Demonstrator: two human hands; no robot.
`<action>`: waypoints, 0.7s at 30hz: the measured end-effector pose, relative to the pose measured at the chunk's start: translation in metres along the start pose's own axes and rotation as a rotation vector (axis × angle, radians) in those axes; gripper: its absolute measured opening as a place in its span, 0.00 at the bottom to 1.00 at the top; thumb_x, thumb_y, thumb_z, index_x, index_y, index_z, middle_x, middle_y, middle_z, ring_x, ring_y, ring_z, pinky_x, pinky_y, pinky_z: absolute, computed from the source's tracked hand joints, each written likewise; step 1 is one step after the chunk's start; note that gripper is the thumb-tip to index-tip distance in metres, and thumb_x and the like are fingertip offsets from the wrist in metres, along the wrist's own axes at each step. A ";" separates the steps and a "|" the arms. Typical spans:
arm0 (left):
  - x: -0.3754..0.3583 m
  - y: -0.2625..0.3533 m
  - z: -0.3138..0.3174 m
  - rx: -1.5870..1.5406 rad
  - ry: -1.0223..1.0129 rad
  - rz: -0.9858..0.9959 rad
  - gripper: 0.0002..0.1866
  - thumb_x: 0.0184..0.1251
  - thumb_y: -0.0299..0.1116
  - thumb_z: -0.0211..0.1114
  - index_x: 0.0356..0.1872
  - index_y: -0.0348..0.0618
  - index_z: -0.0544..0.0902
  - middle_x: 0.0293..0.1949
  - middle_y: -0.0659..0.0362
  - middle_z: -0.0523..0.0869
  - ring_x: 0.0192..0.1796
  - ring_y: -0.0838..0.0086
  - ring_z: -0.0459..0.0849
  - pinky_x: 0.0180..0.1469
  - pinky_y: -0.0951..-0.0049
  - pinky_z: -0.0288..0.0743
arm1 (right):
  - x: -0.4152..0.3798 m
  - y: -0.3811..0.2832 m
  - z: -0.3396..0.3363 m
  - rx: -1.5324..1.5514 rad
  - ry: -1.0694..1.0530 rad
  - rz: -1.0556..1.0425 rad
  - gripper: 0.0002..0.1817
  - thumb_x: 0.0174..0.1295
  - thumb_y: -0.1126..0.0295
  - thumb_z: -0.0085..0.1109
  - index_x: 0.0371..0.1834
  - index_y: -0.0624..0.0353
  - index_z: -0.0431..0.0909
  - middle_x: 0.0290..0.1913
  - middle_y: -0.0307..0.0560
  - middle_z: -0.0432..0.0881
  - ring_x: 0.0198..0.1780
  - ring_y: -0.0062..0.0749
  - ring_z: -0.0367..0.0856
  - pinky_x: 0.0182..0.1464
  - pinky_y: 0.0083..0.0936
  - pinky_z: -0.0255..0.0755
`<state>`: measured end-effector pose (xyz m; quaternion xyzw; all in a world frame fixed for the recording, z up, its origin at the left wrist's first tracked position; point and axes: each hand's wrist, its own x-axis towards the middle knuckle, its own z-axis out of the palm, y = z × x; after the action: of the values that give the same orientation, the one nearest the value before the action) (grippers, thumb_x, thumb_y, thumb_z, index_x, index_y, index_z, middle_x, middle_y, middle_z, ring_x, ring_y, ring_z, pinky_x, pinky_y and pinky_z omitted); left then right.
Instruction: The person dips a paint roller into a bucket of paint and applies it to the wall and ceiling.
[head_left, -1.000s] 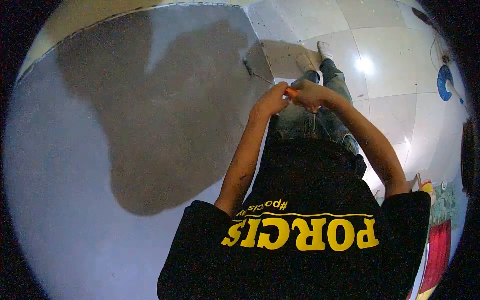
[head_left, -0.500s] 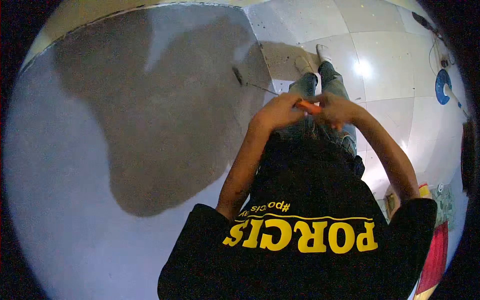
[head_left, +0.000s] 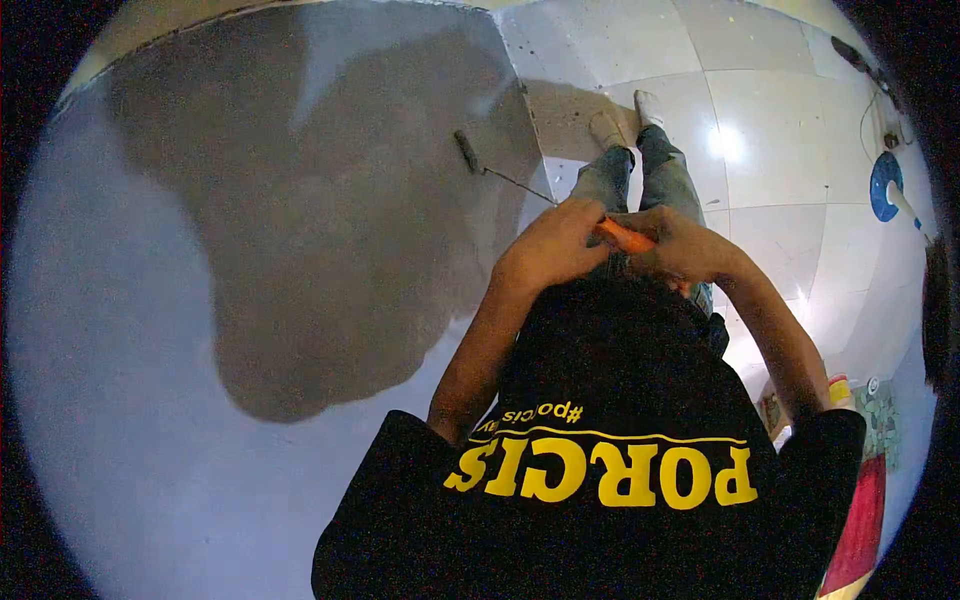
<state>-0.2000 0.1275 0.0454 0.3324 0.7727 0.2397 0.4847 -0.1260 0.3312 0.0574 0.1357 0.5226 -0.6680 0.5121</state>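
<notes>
- Item 1: paint roller (head_left: 626, 237), bright orange smooth handle, thin metal rod (head_left: 520, 186), dark cylindrical head (head_left: 467, 151). Loc.: handle btwn both hands, in front of waist; rod runs out to approx. 10 o'clock of hands, head at its far end. Head vs. wall: contact can't tell.
- Item 2: left hand (head_left: 560, 242), bare, at 9 o'clock of handle; fingers curled in, closed round rod end of handle. Fingertips hidden.
- Item 3: right hand (head_left: 685, 245), bare, at 3 o'clock of handle; fingers bent, closed round other end. Fingertips partly hidden.
- Item 4: flat blue-grey wall (head_left: 120, 370), approx. 8–9 o'clock of hands, w/ lg. dark brown-grey shadow (head_left: 330, 240) across it.
- Item 5: black T-shirt w/ yellow lettering (head_left: 600, 550), 6 o'clock.
- Item 6: faded blue jeans (head_left: 665, 170), 12 o'clock, feet beyond.
- Item 7: pale square-tiled floor (head_left: 775, 240), 1–3 o'clock, w/ bright white glare (head_left: 727, 142).
- Item 8: round blue obj. w/ white rod (head_left: 882, 187), btwn 2 & 3 o'clock, well apart; ID unclear.
</notes>
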 end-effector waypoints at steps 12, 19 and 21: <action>0.011 -0.012 -0.028 0.005 -0.181 -0.098 0.15 0.54 0.36 0.65 0.39 0.38 0.76 0.40 0.45 0.79 0.48 0.51 0.78 0.51 0.57 0.71 | 0.018 -0.021 0.011 0.020 0.032 0.008 0.23 0.60 0.66 0.56 0.59 0.60 0.73 0.20 0.39 0.75 0.14 0.21 0.73 0.13 0.20 0.70; -0.008 0.008 -0.016 0.019 -0.053 -0.052 0.15 0.53 0.36 0.67 0.37 0.38 0.76 0.39 0.46 0.80 0.46 0.50 0.78 0.49 0.55 0.71 | -0.013 -0.029 0.010 0.054 -0.016 0.002 0.26 0.55 0.71 0.57 0.60 0.60 0.73 0.20 0.39 0.76 0.15 0.20 0.73 0.14 0.19 0.70; 0.005 -0.011 -0.015 -0.007 -0.064 -0.079 0.14 0.53 0.36 0.66 0.36 0.38 0.77 0.38 0.46 0.80 0.45 0.50 0.79 0.49 0.55 0.71 | 0.017 -0.018 0.009 0.062 -0.006 -0.009 0.26 0.55 0.71 0.58 0.60 0.60 0.72 0.19 0.39 0.75 0.14 0.20 0.73 0.13 0.19 0.69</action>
<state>-0.2187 0.1227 0.0411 0.3073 0.7686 0.2124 0.5194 -0.1446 0.3135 0.0591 0.1470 0.5007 -0.6865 0.5064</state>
